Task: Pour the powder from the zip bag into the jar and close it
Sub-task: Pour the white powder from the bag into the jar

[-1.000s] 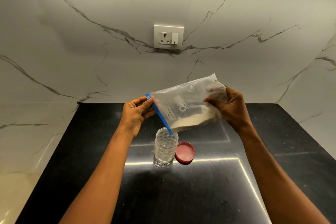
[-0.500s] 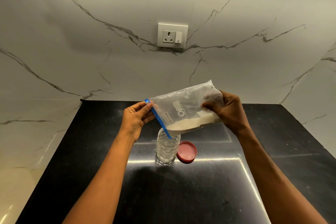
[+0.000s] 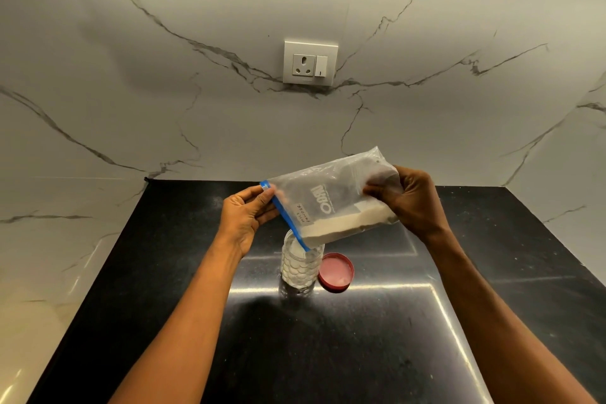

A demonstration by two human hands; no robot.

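Two hands hold the zip bag (image 3: 331, 203) in the air, tipped over the jar (image 3: 300, 267). The left hand (image 3: 244, 216) pinches its blue zip end, the right hand (image 3: 410, 200) grips its raised bottom end. White powder (image 3: 344, 226) sits low in the bag, its corner in the jar's mouth. The red lid (image 3: 336, 272) lies beside the jar, mid-tabletop (image 3: 492, 305).

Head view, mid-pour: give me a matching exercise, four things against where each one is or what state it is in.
Things:
1. zip bag
2. jar
3. lid
4. wall socket

States:
A. lying off, beside the jar
B. set in the marble wall
C. tilted, gripped by both hands
D. upright, open, under the bag's blue edge

Pairs: 1-C, 2-D, 3-A, 4-B
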